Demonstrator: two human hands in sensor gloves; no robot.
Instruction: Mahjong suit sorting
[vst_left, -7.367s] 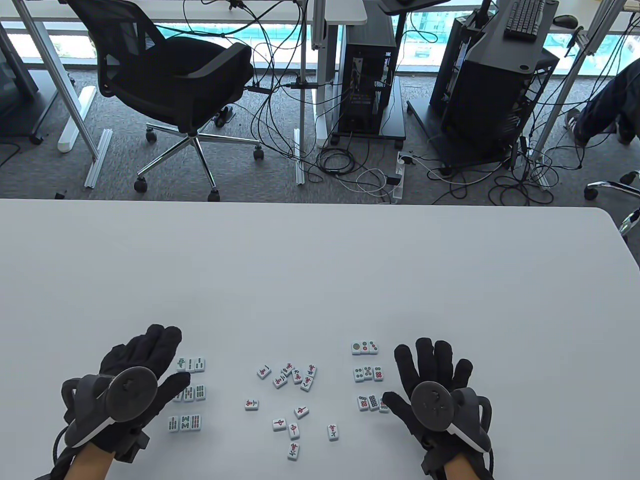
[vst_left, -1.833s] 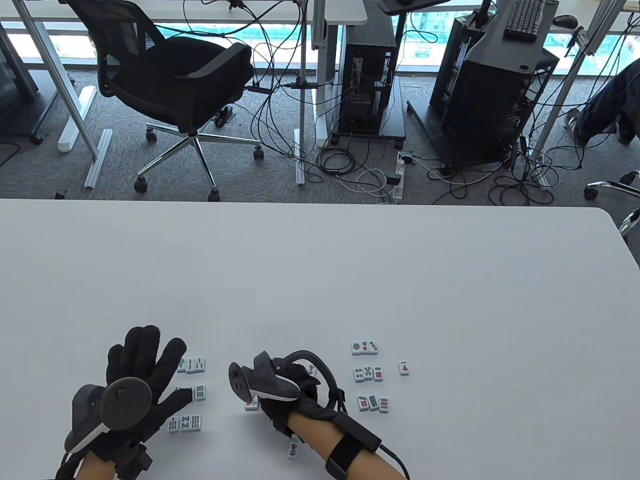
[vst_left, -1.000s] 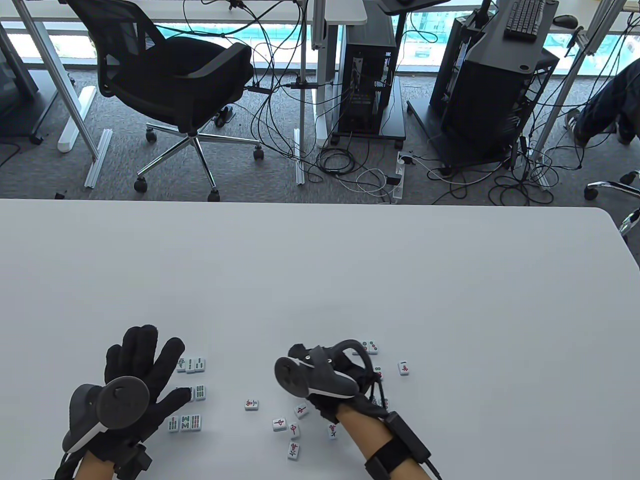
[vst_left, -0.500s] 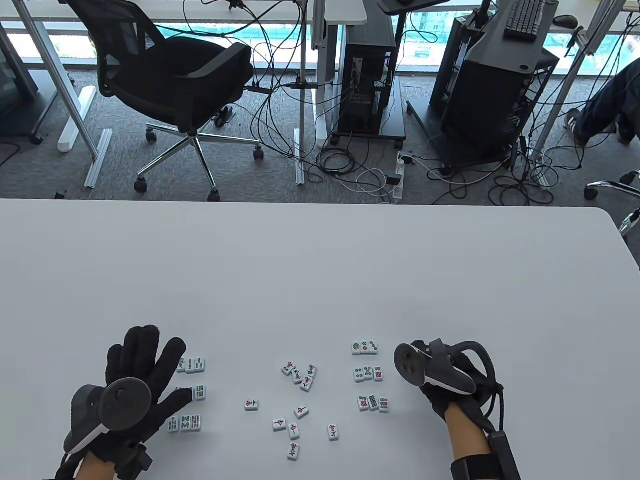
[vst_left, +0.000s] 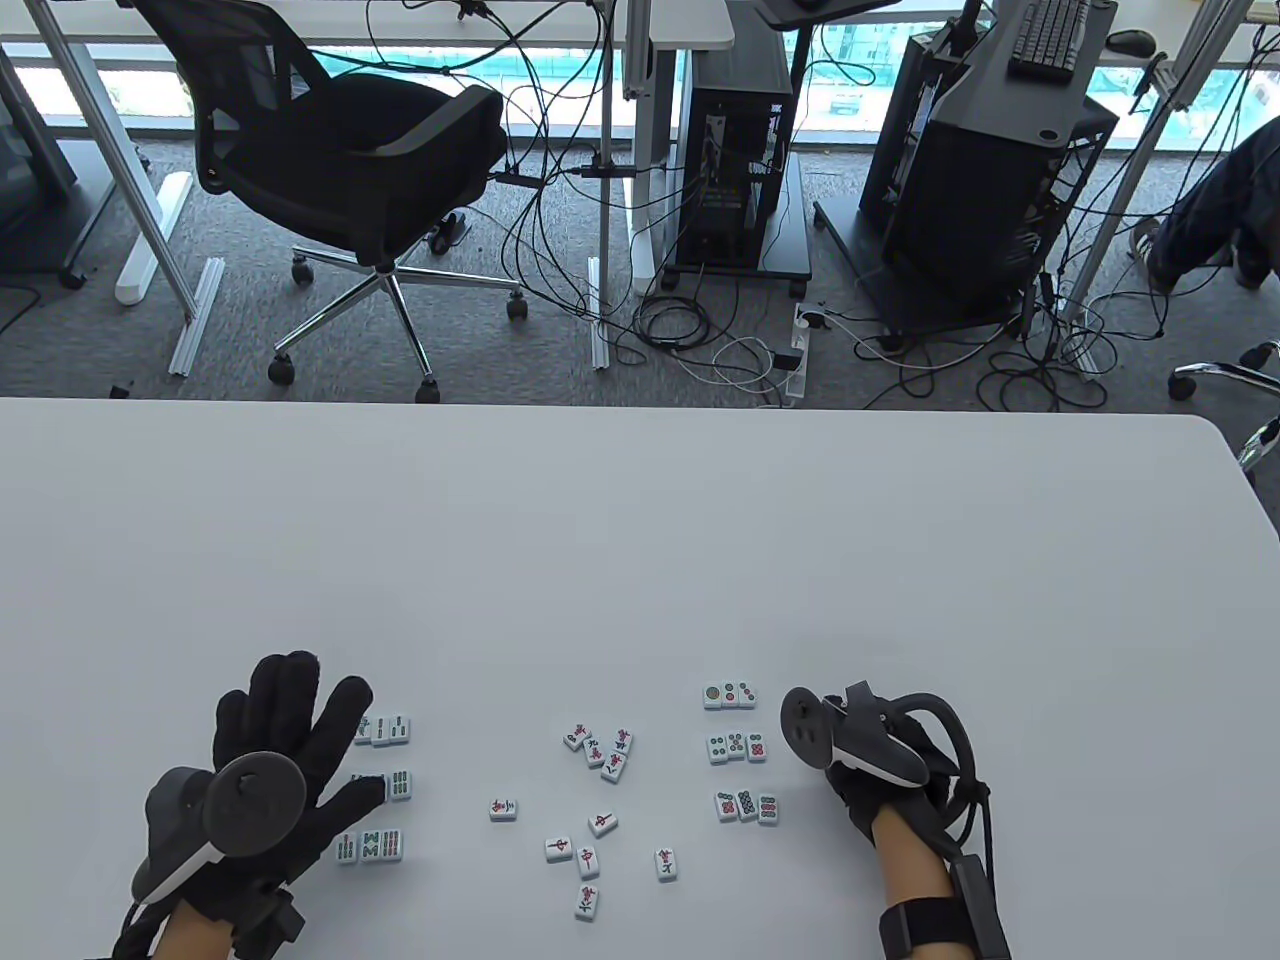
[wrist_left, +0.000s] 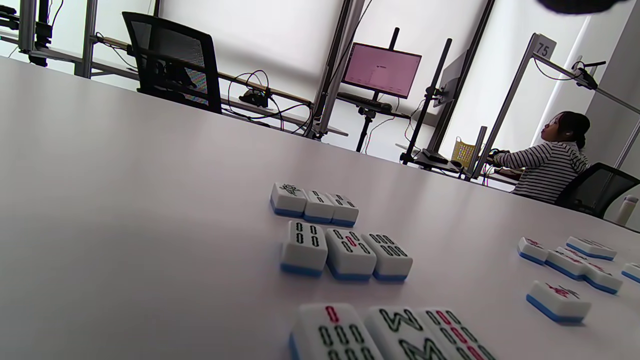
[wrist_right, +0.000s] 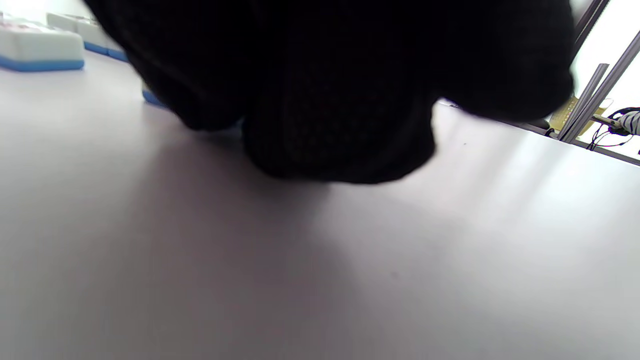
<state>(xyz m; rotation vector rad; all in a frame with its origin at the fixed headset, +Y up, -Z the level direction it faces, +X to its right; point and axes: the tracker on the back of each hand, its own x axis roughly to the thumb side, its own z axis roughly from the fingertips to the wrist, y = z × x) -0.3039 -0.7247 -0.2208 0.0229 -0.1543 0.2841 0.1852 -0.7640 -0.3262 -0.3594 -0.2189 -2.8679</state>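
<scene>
Two suits look sorted — nine green-barred white bamboo tiles (vst_left: 380, 787) beside the flat, spread black-gloved left hand (vst_left: 285, 740), nine circle-patterned tiles (vst_left: 742, 748) by the right hand (vst_left: 880, 770), whose grip I cannot tell — red-character tiles (vst_left: 598, 800) lie scattered between, apparently unsorted

black gloves (vst_left: 290, 720), white blue-backed tiles (wrist_left: 345, 255), white table (vst_left: 640, 520)
</scene>
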